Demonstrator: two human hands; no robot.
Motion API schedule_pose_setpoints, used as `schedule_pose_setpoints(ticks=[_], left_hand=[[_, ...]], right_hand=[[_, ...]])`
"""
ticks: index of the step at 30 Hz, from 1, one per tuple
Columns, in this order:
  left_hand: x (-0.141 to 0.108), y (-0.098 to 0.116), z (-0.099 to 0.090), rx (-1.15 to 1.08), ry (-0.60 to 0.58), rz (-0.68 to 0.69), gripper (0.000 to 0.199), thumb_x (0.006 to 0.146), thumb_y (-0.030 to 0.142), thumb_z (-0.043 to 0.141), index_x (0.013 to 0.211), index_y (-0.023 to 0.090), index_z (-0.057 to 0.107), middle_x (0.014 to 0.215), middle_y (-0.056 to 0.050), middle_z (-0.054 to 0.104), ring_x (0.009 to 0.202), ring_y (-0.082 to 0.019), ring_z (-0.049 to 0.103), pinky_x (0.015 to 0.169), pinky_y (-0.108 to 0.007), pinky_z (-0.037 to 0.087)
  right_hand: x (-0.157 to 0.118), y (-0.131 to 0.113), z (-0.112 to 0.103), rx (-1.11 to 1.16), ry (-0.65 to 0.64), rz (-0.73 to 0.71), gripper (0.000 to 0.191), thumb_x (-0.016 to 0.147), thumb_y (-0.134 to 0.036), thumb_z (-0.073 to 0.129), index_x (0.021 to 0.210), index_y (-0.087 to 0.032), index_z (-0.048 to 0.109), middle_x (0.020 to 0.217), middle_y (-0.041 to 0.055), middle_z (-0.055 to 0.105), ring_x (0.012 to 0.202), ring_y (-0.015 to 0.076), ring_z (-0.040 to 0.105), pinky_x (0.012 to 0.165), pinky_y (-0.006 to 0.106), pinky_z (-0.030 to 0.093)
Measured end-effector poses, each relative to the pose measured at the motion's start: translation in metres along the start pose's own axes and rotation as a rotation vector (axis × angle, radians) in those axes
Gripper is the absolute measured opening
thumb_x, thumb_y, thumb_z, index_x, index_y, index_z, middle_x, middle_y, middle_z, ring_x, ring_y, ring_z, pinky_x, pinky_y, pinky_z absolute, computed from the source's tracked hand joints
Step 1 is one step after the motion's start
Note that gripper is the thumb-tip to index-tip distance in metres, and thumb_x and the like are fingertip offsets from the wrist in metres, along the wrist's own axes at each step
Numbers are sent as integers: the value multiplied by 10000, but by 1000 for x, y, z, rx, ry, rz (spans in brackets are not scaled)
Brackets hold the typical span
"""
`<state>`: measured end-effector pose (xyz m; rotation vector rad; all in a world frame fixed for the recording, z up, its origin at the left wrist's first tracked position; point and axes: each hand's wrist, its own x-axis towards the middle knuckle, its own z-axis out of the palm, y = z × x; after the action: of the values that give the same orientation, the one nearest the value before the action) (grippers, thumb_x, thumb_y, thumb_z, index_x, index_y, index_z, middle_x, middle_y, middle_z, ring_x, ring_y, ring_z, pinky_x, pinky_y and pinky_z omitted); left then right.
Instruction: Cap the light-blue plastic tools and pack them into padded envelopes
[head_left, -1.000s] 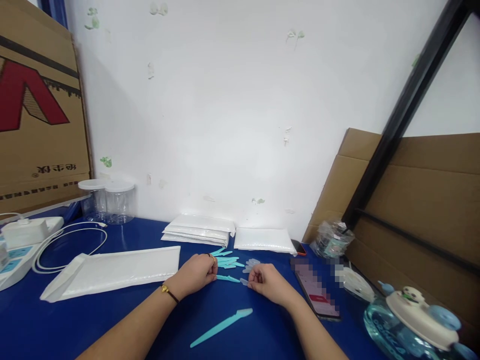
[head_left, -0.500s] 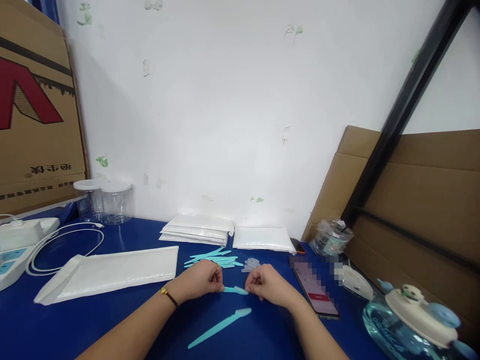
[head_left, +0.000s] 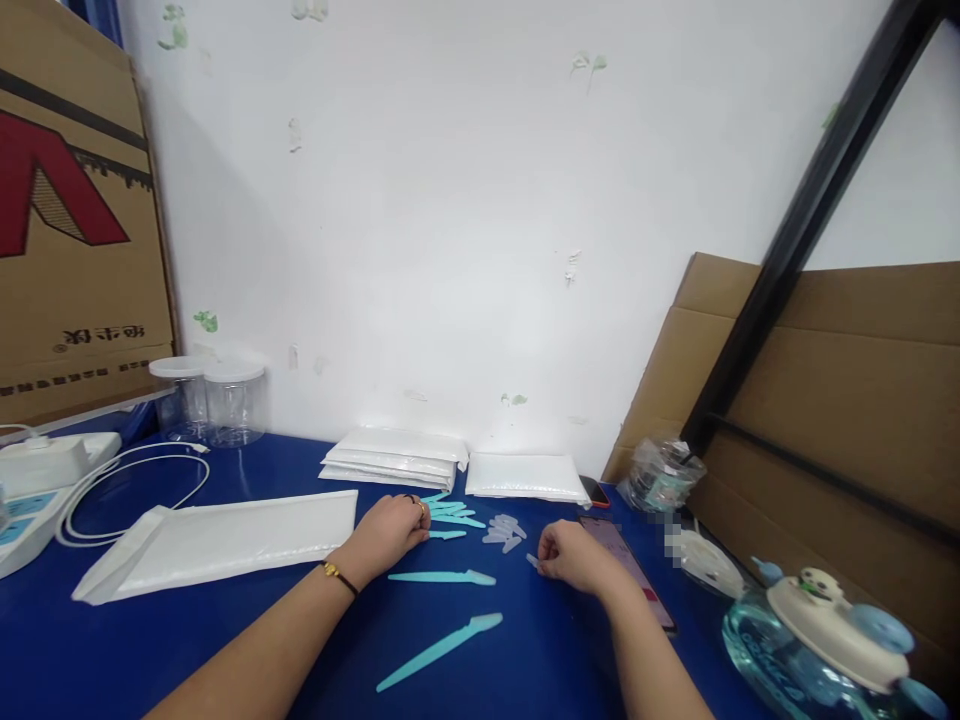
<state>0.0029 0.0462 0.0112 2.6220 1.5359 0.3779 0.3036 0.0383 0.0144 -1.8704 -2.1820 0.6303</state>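
My left hand [head_left: 394, 532] is at the pile of turquoise eyebrow razors [head_left: 454, 515], fingers closed on one razor [head_left: 448, 535] whose head sticks out to the right. Between the thumb and fingers of my right hand [head_left: 562, 555] is a small clear blade cap [head_left: 532, 561]. Several more clear caps [head_left: 504, 530] lie in a small heap between my hands. Two razors with caps over their blades lie apart nearer me: one level razor [head_left: 431, 577] and one slanted razor [head_left: 439, 652].
White padded mailers [head_left: 397, 458] are stacked by the wall, with another mailer [head_left: 525, 474] beside them and a long one [head_left: 225, 540] at left. A phone [head_left: 652, 590] lies right of my right hand, near a blue kettle-like container [head_left: 817, 650]. Lidded jars [head_left: 235, 405] stand back left.
The razor that was between my hands now lies on the table. My left hand has moved back to the pile and taken a razor; my right hand has moved right and holds a cap.
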Motion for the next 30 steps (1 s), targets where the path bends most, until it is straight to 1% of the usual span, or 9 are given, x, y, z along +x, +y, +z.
schedule_pose_setpoints(ticks=[4, 8, 12, 16, 21, 25, 30], left_hand=[[0, 4, 3, -23, -3, 92, 195, 866, 270, 467, 756, 208, 614, 782, -3, 643, 739, -161, 572, 669, -260, 351], [1, 3, 11, -107, -25, 155, 188, 858, 283, 476, 788, 212, 636, 803, -2, 658, 755, -155, 580, 647, -241, 353], [2, 3, 15, -159, -27, 188, 194, 852, 270, 471, 794, 210, 646, 802, -4, 668, 748, -152, 582, 648, -233, 361], [1, 7, 13, -185, -38, 196, 191, 839, 239, 470, 796, 206, 653, 802, -8, 676, 745, -151, 587, 648, -227, 367], [-1, 14, 11, -178, -45, 213, 179, 836, 228, 473, 777, 202, 640, 788, -2, 677, 740, -147, 588, 647, -224, 368], [-2, 15, 9, -149, -37, 219, 192, 846, 234, 460, 772, 204, 635, 775, 1, 673, 718, -143, 584, 651, -227, 368], [-2, 10, 8, -114, -50, 185, 204, 847, 253, 458, 779, 200, 643, 771, -13, 672, 721, -156, 585, 652, -240, 373]], right_hand=[[7, -6, 16, 169, 5, -173, 79, 635, -102, 624, 679, -167, 615, 666, 13, 650, 597, 130, 578, 513, 187, 394], [12, -14, 30, 308, 4, -274, 142, 656, -50, 574, 731, -168, 596, 658, -6, 627, 613, 121, 590, 532, 172, 416], [12, -20, 34, 288, 36, -347, 160, 679, -41, 563, 753, -170, 622, 665, -12, 619, 617, 115, 577, 545, 171, 415], [12, -26, 37, 239, 66, -377, 125, 695, -69, 589, 729, -177, 643, 661, -15, 612, 604, 110, 557, 536, 172, 394], [11, -33, 42, 271, 24, -414, 100, 717, -112, 602, 748, -189, 658, 647, -24, 602, 587, 98, 541, 523, 164, 382], [9, -30, 37, 275, 7, -383, 96, 699, -101, 606, 724, -180, 655, 632, -20, 603, 580, 98, 541, 515, 162, 383], [7, -25, 29, 292, -17, -337, 103, 686, -92, 596, 710, -171, 657, 635, -7, 619, 587, 109, 556, 523, 174, 406]])
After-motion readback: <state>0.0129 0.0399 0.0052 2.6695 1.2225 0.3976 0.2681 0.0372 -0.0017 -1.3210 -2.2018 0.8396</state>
